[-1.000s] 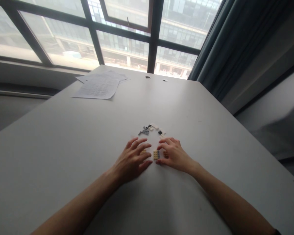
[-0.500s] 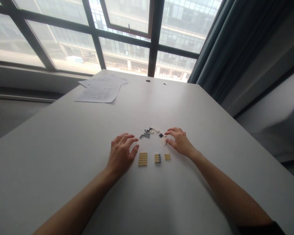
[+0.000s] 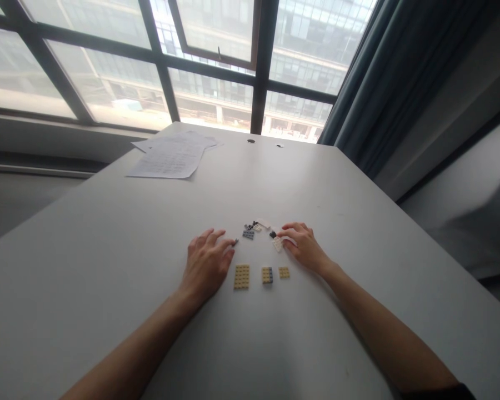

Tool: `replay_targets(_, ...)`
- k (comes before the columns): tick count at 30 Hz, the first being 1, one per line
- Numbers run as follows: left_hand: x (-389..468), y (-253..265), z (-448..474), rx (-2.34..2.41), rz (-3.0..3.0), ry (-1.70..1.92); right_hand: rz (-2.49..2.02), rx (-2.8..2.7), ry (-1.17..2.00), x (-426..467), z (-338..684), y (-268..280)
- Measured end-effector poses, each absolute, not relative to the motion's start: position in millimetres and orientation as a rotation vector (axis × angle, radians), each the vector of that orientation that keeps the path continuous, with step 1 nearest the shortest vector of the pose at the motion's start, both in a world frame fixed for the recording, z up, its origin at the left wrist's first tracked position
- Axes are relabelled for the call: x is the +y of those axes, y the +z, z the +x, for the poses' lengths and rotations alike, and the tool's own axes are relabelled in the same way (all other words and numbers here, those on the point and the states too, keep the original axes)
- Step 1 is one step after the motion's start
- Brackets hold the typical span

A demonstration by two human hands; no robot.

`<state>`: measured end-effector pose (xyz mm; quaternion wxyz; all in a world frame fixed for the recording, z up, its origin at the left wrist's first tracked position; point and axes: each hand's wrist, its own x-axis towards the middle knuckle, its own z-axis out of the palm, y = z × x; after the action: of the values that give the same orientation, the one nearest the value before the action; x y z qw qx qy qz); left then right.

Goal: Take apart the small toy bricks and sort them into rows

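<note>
In the head view, a small grey piece (image 3: 235, 242) is met at the left hand (image 3: 207, 259), its fingers slightly parted; whether it is gripped or merely touched cannot be told. The fingers of the right hand (image 3: 302, 248) are loosely curled at a white plate (image 3: 277, 245), beside a black piece (image 3: 272, 234); a hold cannot be confirmed. A large tan plate (image 3: 241, 276), a tan-and-grey block (image 3: 266, 275) and a small tan plate (image 3: 284, 273) are lined up between the left and right edges of the tabletop (image 3: 250, 191). The small grey piece could be flicked away by an off-centre pinch; the black piece could be knocked by a sideways sweep.
</note>
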<state>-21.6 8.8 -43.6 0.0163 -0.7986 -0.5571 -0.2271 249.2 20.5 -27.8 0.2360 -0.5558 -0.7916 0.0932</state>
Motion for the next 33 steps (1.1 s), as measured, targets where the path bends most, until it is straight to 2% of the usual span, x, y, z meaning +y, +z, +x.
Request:
replay_targets(15, 8.5, -40.9, -26.0, -1.652, -2.484, -0.827, -1.466, -2.337, 0.181, 56.2, 184.1, -18.3)
replay_targets(26, 8.1, -41.1, -27.9, -1.730, -2.464, -0.846, -1.469, -2.350, 0.172, 52.3, 175.8, -20.3)
replay_targets(33, 8.6, -41.6, -27.9, -1.739, -2.446, -0.833, -1.241, -2.552, 0.191, 56.4, 177.3, -14.7)
